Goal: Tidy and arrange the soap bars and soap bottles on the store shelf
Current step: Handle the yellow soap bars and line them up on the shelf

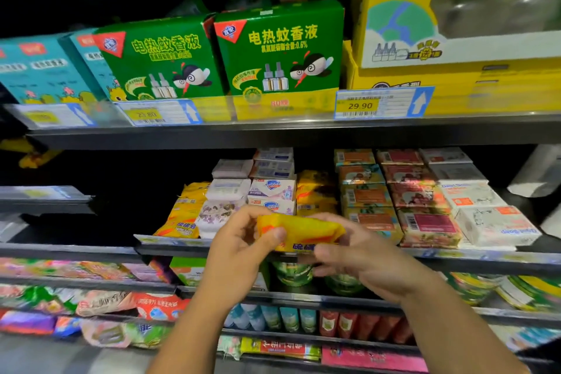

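Soap bar (pixel 300 229) in yellow wrapper, mid-air just in front of middle shelf (pixel 170 247) edge, pinched at both ends. Left grip (pixel 243 240): thumb on front, fingers curled behind left end. Right grip (pixel 358 255): curled round right end, thumb underneath. Behind: matching yellow packs (pixel 182 218), white boxes (pixel 271 191), rows of wrapped bars (pixel 425 209).

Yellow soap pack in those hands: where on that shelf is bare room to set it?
Dark open space lies left of and behind the yellow soap stack. Rightward it is crowded: Safeguard boxes, orange bars, red bars and white Goat Soap bars sit packed together.
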The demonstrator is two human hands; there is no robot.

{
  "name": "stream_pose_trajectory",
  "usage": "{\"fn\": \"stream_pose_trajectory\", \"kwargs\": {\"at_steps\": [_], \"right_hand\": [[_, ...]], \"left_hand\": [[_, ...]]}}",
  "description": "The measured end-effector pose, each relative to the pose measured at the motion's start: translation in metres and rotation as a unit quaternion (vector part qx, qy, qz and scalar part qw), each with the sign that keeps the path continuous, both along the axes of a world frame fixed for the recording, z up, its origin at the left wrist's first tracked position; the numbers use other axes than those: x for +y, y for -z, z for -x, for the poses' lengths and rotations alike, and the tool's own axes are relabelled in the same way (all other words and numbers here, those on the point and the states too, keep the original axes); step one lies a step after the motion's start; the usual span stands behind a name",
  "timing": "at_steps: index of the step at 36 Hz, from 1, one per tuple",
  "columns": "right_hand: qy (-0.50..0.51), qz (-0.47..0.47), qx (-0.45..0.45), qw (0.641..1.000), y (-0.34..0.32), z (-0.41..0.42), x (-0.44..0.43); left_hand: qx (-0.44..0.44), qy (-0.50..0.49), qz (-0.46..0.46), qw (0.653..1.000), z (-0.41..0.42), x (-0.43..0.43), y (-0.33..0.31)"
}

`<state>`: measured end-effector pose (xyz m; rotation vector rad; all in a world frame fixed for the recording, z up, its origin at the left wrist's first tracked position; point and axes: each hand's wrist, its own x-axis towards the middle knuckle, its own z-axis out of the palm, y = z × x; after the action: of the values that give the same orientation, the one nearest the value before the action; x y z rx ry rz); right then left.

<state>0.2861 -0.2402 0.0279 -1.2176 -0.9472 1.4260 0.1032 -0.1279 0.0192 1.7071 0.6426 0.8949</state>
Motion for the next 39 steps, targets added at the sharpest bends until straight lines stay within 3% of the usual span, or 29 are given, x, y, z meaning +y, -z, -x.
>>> {"fn": "stream_pose_trajectory", "kwargs": {"at_steps": [3,8,11,15,19,25,28,31,34,36,39], "right_hand": [[0.076,-0.003,-0.104,0.992,0.001,0.005,0.008],[0.168,-0.038,0.023,0.985,0.007,0.012,0.012],[0.19,-0.044,0.078,0.978,0.01,0.009,0.014],[0.133,-0.018,0.124,0.983,0.009,0.005,0.012],[0.082,0.002,0.143,0.986,0.015,0.009,0.008],[-0.015,-0.015,0.061,0.998,0.026,0.002,0.003],[0.041,0.0,-0.039,0.998,0.022,0.007,0.006],[0.085,0.021,-0.059,0.994,0.023,0.009,0.008],[0.119,0.027,-0.049,0.991,0.025,0.007,0.004],[0.131,0.026,-0.01,0.991,0.026,0.005,0.001],[0.111,0.035,0.018,0.993,0.026,0.008,-0.003]], "left_hand": [[-0.037,-0.001,0.064,0.997,-0.005,-0.006,-0.002],[-0.016,0.023,0.102,0.994,-0.004,-0.014,-0.006],[0.001,0.119,0.124,0.985,0.009,-0.009,0.0],[0.125,0.077,-0.07,0.987,0.014,-0.002,0.006],[0.089,0.023,-0.116,0.989,0.013,-0.001,0.01],[0.019,0.022,0.068,0.997,0.012,-0.004,0.019],[-0.016,0.017,0.108,0.994,0.004,-0.01,0.018],[-0.016,0.021,0.124,0.992,-0.001,-0.014,0.019],[0.012,0.1,0.149,0.984,0.005,-0.013,0.022],[0.074,0.143,0.108,0.981,0.012,-0.01,0.025],[0.165,0.083,-0.065,0.981,0.017,-0.004,0.025]]}}
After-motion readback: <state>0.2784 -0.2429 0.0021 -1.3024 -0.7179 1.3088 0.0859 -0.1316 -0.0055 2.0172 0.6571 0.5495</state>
